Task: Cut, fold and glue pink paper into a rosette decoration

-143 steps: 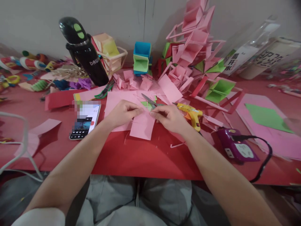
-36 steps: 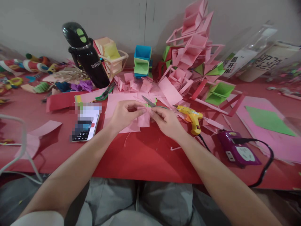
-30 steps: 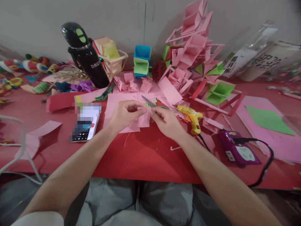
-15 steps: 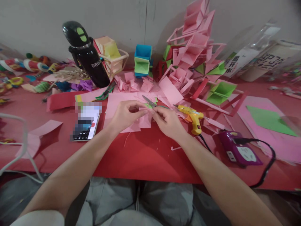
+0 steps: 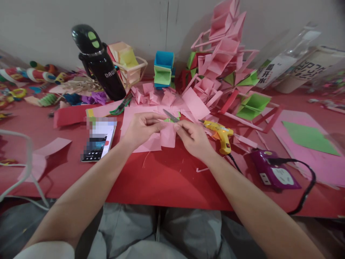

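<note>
A small piece of pink paper (image 5: pixel 168 136) hangs between my two hands over the table's near middle. My left hand (image 5: pixel 142 130) is closed, thumb and forefinger pinched at the paper's upper left edge. At its upper right corner, my right hand (image 5: pixel 192 139) is closed with thumb and forefinger together. A grey scissor blade (image 5: pixel 169 115) points up and left just beyond the right fingers; whether that hand also holds the scissors I cannot tell. Pink paper sheets (image 5: pixel 148 144) lie under and behind the hands, with a bit of green paper nearby.
Right of my hands lies a yellow glue gun (image 5: pixel 222 135), its cord near a purple power socket (image 5: pixel 275 172). A phone (image 5: pixel 100 142) lies left. Behind stand a black bottle (image 5: pixel 101 68), a blue-green paper box (image 5: pixel 163 68) and a tall pink paper structure (image 5: pixel 222 50).
The pink paper has turned, so its flat face now hangs down between my hands. My left fingers have shifted slightly up; the right hand has barely moved.
</note>
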`<state>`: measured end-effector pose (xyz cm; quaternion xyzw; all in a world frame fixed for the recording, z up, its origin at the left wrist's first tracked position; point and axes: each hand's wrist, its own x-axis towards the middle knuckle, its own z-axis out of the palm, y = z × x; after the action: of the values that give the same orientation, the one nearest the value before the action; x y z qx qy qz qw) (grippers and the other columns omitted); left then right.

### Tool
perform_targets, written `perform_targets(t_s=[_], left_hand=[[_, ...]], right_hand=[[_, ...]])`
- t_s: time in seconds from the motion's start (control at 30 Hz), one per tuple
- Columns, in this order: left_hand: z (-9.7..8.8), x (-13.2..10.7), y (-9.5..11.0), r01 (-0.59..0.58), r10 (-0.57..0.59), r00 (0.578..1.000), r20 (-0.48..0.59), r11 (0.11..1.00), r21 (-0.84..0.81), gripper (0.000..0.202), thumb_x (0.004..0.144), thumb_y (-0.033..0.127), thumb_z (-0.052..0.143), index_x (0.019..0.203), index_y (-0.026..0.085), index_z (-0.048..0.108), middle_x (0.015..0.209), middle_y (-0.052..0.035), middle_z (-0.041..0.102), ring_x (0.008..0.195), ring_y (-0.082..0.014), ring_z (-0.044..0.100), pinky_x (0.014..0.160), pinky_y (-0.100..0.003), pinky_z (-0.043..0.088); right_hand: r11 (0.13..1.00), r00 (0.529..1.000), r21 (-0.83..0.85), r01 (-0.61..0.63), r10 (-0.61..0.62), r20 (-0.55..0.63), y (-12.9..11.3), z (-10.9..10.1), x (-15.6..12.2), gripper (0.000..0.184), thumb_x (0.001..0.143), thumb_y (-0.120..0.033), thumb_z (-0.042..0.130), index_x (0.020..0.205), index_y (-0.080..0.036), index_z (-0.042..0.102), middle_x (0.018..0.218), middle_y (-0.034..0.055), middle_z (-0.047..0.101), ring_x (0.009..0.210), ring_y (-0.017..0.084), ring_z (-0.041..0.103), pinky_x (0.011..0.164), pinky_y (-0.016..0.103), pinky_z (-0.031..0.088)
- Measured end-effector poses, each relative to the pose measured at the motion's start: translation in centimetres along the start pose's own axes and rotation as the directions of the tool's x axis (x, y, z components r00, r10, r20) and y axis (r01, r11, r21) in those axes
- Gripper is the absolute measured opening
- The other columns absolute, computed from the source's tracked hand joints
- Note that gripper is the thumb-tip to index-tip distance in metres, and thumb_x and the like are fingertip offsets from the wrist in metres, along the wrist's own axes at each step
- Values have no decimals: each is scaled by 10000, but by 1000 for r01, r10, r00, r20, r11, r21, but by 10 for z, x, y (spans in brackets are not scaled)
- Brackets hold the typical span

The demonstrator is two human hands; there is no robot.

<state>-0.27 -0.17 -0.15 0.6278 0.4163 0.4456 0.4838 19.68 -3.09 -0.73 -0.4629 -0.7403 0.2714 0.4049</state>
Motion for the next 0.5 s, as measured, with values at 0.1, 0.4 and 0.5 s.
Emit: perform_targets(t_s=[0.1,0.4,0.5], left_hand=[[0,0,0,77,-76,995,60,997,-26,363,734,399,819,997,159,748,861,-60,755,774,-173,707,737,-325,631],[1,-1,-1,100,-102,992,73,995,26,330,695,455,834,775,152,731,737,-41,711,688,-168,684,670,-322,636],[2,-1,1,119,-124,985,118,992,52,316,691,437,839,773,152,728,732,-39,712,674,-165,689,665,-318,636]], right_hand=[[1000,999,9,-4,4,-45,-1,-2,0,337,990,-399,471,719,-200,493,648,-19,439,609,123,407,588,285,322],[996,993,58,-63,69,-95,2,-3,2,389,973,-464,491,687,-202,473,625,-23,407,587,122,387,558,290,313],[994,987,72,-85,94,-127,4,-4,2,385,961,-485,508,703,-200,508,610,-24,415,573,122,375,550,292,307]])
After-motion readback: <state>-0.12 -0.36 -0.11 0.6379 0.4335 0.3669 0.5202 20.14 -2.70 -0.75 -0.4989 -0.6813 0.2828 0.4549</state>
